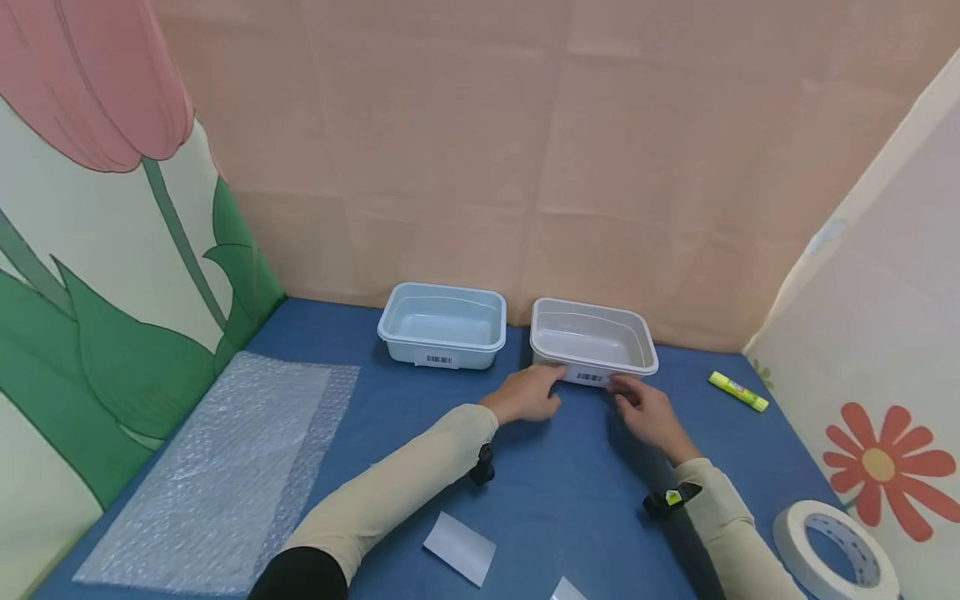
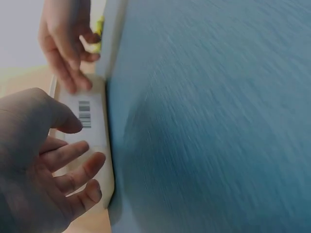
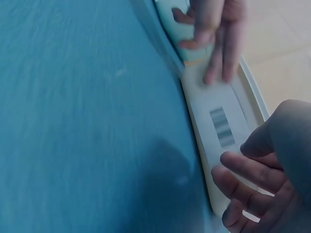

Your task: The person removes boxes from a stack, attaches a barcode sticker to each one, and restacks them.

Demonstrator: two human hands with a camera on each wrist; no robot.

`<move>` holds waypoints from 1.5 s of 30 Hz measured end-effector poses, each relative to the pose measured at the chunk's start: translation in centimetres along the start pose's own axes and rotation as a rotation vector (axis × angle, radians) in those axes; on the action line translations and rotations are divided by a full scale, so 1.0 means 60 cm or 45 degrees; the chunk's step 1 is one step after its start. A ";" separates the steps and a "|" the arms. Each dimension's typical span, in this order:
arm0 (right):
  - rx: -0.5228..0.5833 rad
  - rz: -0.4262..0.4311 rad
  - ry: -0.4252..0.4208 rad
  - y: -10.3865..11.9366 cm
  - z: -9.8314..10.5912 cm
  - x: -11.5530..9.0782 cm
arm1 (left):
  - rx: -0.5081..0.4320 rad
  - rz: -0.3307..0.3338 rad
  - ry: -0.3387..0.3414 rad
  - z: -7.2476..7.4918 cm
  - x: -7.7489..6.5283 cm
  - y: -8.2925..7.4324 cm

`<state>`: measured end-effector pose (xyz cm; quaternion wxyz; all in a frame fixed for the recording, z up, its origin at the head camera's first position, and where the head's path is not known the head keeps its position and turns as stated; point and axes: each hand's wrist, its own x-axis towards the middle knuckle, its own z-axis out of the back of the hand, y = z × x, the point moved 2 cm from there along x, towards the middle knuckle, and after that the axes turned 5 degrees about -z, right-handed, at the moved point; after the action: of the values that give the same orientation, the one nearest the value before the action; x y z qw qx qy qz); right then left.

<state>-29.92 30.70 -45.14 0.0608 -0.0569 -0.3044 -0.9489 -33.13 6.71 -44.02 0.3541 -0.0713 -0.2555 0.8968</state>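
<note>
A light grey plastic container [image 1: 595, 332] stands at the back of the blue table, a white barcode label [image 1: 589, 377] on its front wall. My left hand [image 1: 525, 393] is at the label's left end, fingertips at the wall and fingers loosely bent. At the label's right end is my right hand [image 1: 651, 418], its fingers also loosely bent. Both wrist views show the barcode [image 2: 84, 114] between the two hands; neither hand grips the container. Just left stands a light blue container [image 1: 442, 327] with a similar barcode label [image 1: 437, 361].
Bubble wrap [image 1: 217, 475] covers the table's left side. A white paper piece [image 1: 461, 548] lies near the front, and another [image 1: 567, 590] is cut off by the frame edge. To the right are a yellow-green glue stick [image 1: 738, 392] and a white tape roll [image 1: 836, 552].
</note>
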 end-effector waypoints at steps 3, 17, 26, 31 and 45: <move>-0.012 -0.028 0.025 -0.013 0.011 -0.008 | -0.011 0.004 0.032 0.007 -0.017 0.005; -0.091 0.184 0.117 0.018 -0.018 -0.057 | 0.087 -0.127 0.090 0.011 -0.163 0.026; -0.036 0.366 0.306 0.094 -0.050 -0.078 | 0.076 -0.101 -0.025 0.033 -0.271 0.061; -0.016 0.456 0.333 0.125 -0.060 -0.091 | 0.121 -0.145 -0.200 0.042 -0.308 0.066; -0.086 0.509 0.092 0.149 0.025 -0.045 | 0.006 0.309 -1.033 0.147 -0.287 0.226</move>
<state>-25.80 24.57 -39.25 0.2570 -0.0841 -0.2525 -0.9290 -31.24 -16.83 -44.22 0.1166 0.2588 -0.3620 0.8879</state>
